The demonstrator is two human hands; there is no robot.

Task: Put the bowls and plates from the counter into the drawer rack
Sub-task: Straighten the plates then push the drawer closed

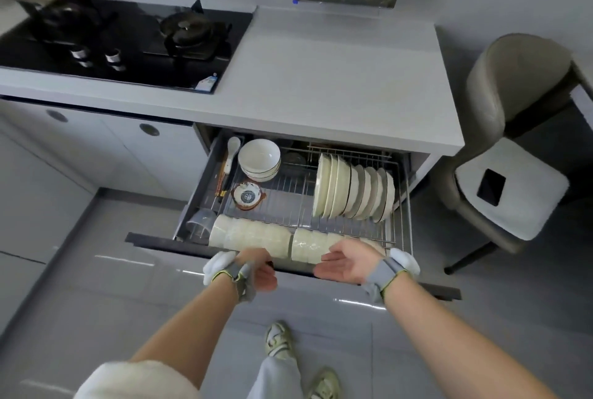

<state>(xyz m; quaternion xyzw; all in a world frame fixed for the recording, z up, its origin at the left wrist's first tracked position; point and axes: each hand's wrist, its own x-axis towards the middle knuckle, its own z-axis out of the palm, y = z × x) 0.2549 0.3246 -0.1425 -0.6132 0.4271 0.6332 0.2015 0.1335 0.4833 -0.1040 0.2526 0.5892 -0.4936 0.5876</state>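
Two groups sit in the open drawer rack: plates on edge at right, bowls on their sides along the front. Your right hand is spread, empty, near the bowls; your left hand is too blurred to tell.

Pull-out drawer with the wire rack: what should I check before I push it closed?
1. Upright cream plates stand in the wire rack: ok.
2. Row of cream bowls lies inside the dark drawer front: ok.
3. Grey counter shows no dishes left: ok.
4. Right hand open, holds nothing: ok.
5. Left hand blurred, grip: cannot tell.
6. Tall white bowl stack clears the counter's underside: cannot tell.
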